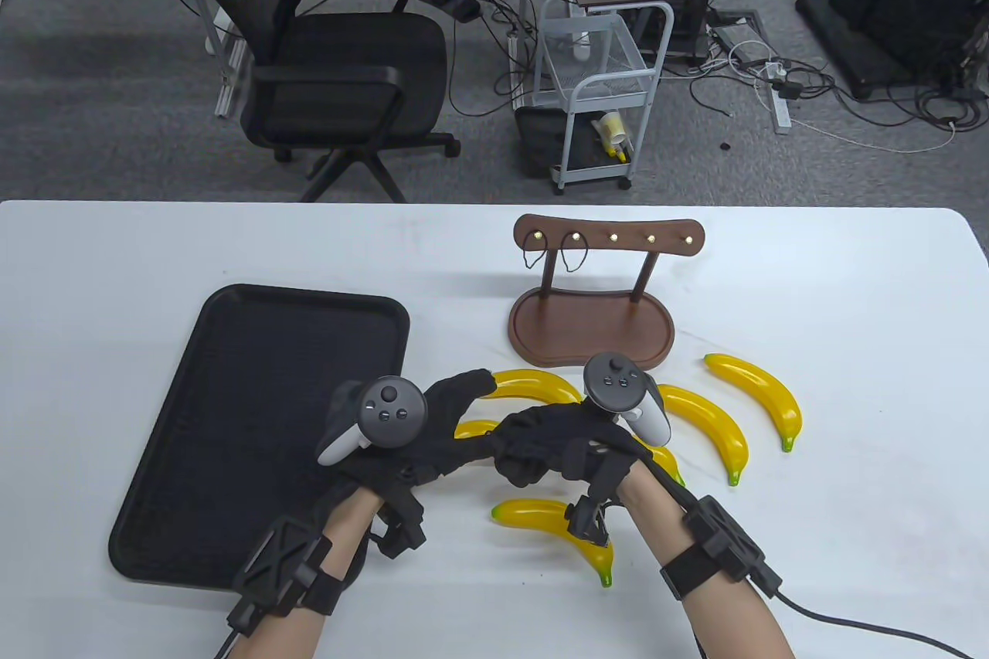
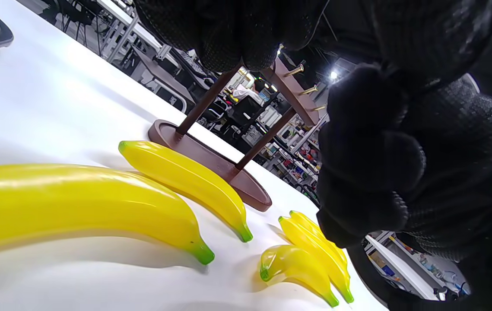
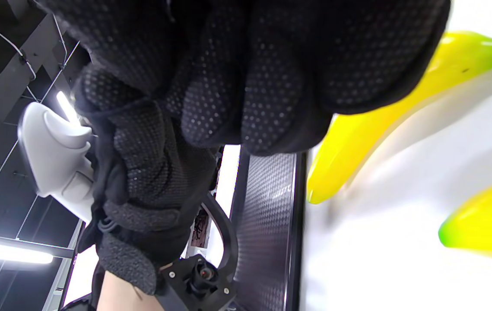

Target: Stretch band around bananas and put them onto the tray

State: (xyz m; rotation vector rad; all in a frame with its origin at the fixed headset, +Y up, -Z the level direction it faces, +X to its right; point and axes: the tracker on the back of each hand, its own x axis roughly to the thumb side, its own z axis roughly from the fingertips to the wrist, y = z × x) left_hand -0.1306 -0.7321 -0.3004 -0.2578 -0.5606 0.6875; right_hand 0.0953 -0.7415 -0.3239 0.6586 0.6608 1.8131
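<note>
Yellow bananas (image 1: 761, 396) lie scattered on the table, right of the empty black tray (image 1: 232, 412).

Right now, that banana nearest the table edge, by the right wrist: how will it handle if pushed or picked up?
The banana looks glossy and moulded, so probably rigid plastic, slick under gloves. It is likely light for its size. Lying curved on the smooth white table, it would probably spin or slide rather than roll.
</note>
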